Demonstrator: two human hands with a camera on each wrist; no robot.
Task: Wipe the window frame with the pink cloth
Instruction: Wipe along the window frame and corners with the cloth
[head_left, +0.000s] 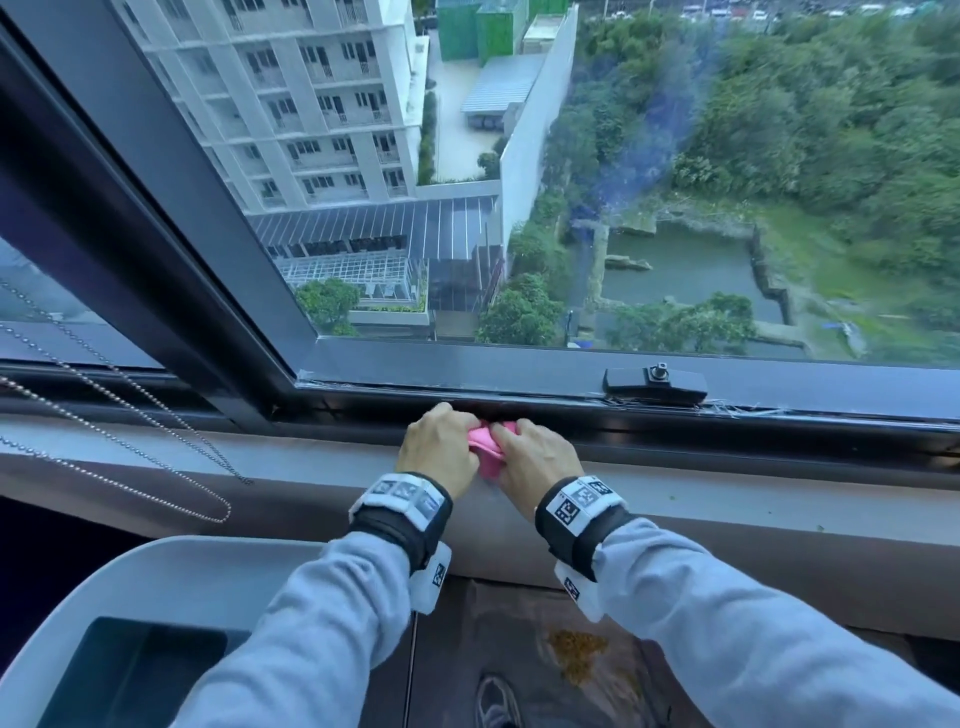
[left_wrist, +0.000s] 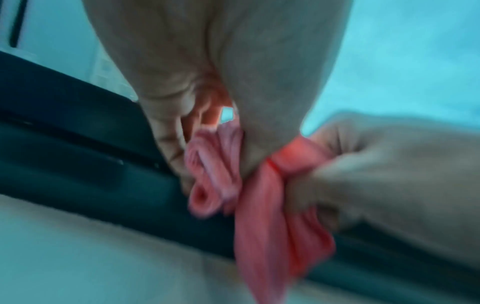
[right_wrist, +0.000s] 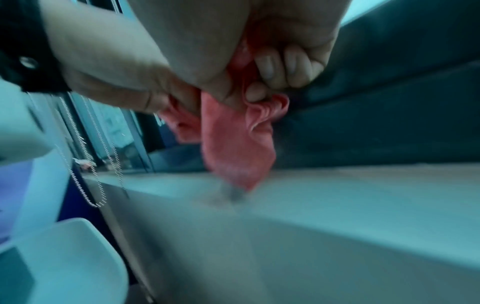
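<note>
Left hand (head_left: 439, 449) and right hand (head_left: 535, 460) both curled tight around bunched, wrinkled pink cloth (head_left: 487, 451), loose end hanging, against dark metal window frame (head_left: 675, 421).

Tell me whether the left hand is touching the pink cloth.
Touching. The left wrist view shows the left hand with fingers curled round the bunched cloth.

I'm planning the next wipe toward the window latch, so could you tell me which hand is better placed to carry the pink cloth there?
Probably the right hand. It grips the pink cloth on the side nearer the latch; the left hand also grips it, but on the far side.
</note>
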